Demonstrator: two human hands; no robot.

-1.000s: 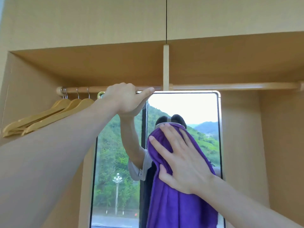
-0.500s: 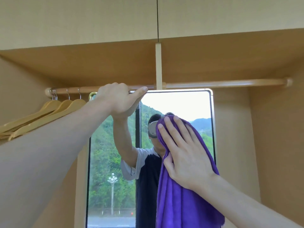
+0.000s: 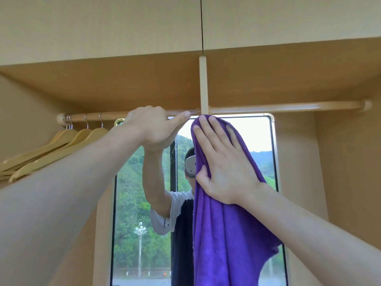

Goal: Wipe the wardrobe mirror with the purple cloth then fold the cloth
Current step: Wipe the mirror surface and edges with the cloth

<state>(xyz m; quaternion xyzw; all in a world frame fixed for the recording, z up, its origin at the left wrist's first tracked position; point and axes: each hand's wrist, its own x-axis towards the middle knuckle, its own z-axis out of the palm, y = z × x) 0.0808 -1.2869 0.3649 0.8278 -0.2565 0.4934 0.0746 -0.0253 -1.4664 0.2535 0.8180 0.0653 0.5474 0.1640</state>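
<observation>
The wardrobe mirror (image 3: 142, 203) stands upright at the back of the open wardrobe, framed in pale metal, reflecting a window, green hills and a person. A purple cloth (image 3: 224, 234) hangs down over the mirror's middle. My right hand (image 3: 222, 159) presses the cloth flat against the glass near the mirror's top edge, fingers straight and spread. My left hand (image 3: 152, 126) grips the mirror's top edge at its upper left, thumb pointing right, just below the wooden rail.
A wooden clothes rail (image 3: 288, 107) runs across the wardrobe above the mirror, held by a vertical support (image 3: 203, 85). Several wooden hangers (image 3: 61, 147) hang at its left end. Wardrobe side panels (image 3: 350, 172) close in on both sides.
My right hand has slid the cloth upward on the glass, from the mirror's middle to its top edge. My left hand has kept its grip at the top.
</observation>
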